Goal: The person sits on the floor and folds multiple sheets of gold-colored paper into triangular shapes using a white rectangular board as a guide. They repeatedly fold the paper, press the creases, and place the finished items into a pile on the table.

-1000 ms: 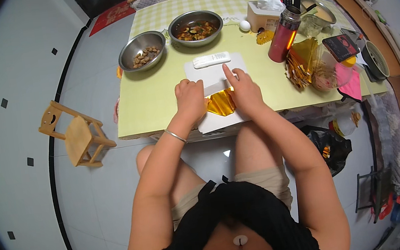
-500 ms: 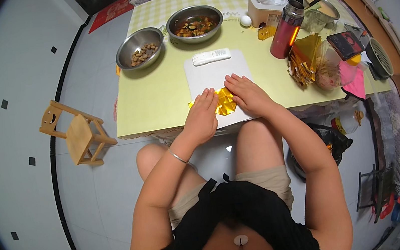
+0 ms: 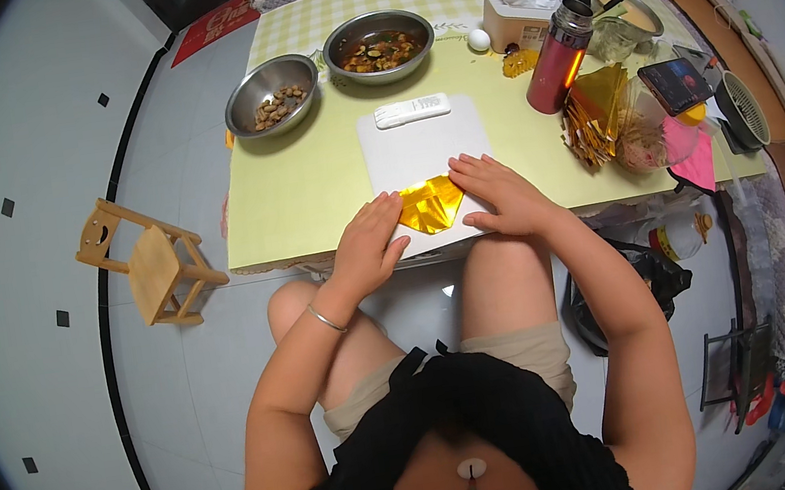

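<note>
A shiny gold foil sheet (image 3: 430, 206), creased and folded to a point at its near end, lies on a white board (image 3: 419, 148) at the table's front edge. My left hand (image 3: 370, 238) rests flat at the foil's left side, fingertips touching its edge and thumb apart. Along the right side, my right hand (image 3: 503, 195) lies with fingers stretched out, its fingertips at the foil's upper right corner. Neither hand grips anything. A white oblong case (image 3: 412, 112) sits across the board's far end.
Two steel bowls stand back left, one with shelled-looking nuts (image 3: 281, 107), one with food in liquid (image 3: 381, 51). At right are a red flask (image 3: 559, 59), gold paper strips (image 3: 597, 117), a phone (image 3: 675, 87) and a tissue box (image 3: 518, 18). A small wooden chair (image 3: 154, 261) stands left.
My left hand has slid left and toward me, and my right hand slightly nearer. More of the gold foil is uncovered, now showing a broad top and a pointed near end.
</note>
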The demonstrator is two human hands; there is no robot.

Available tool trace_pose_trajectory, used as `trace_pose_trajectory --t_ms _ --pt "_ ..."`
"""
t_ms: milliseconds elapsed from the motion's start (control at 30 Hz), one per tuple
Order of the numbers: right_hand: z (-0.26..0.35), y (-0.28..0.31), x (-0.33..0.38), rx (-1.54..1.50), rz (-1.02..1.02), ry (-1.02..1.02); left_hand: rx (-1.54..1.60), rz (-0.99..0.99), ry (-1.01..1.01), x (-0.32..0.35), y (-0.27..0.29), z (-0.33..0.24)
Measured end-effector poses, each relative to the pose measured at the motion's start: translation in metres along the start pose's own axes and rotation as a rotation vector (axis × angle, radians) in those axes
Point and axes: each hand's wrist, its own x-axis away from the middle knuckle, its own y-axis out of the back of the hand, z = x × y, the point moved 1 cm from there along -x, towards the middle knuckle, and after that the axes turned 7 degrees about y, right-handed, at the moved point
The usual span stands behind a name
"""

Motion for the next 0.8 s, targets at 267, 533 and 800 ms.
trace_pose_trajectory --t_ms 267,533,800 --pt "0.039 0.006 0.012 0.132 -0.233 0.042 0.03 -0.269 -0.002 0.007 0.01 -0.018" --pt "0.021 -0.024 0.001 -0.072 -0.503 -0.106 0.347 -0.364 0.385 0.006 0.013 0.016" --pt "0.032 -0.005 -0.018 -1.158 -0.598 -0.386 0.761 -0.17 0.542 -0.004 0.016 0.014"
